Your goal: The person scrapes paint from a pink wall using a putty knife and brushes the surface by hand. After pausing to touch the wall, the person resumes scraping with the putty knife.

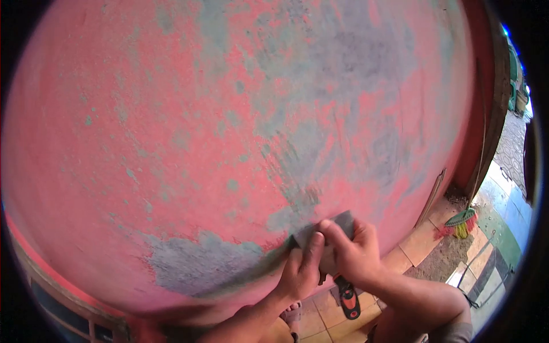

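Both hands grip a wide putty knife with a black and orange handle (348, 300), its grey blade (345, 220) up against the wall. My left hand (304, 266) pinches the blade's left side, thumb lying on its face. On the right side, my right hand (357, 251) has its thumb on the blade and its fingers curled around the edge, partly hidden. The wall (189, 137) carries pink-red paint, with grey and green patches showing through. One large bare grey patch (200, 263) lies to the left of the hands.
A broom (463, 222) with red and yellow bristles leans at the right near the dark red post (486, 86). Debris (443, 254) lies on the tiled floor (414, 248). A window frame (68, 308) is at lower left; a foot (291, 314) shows below.
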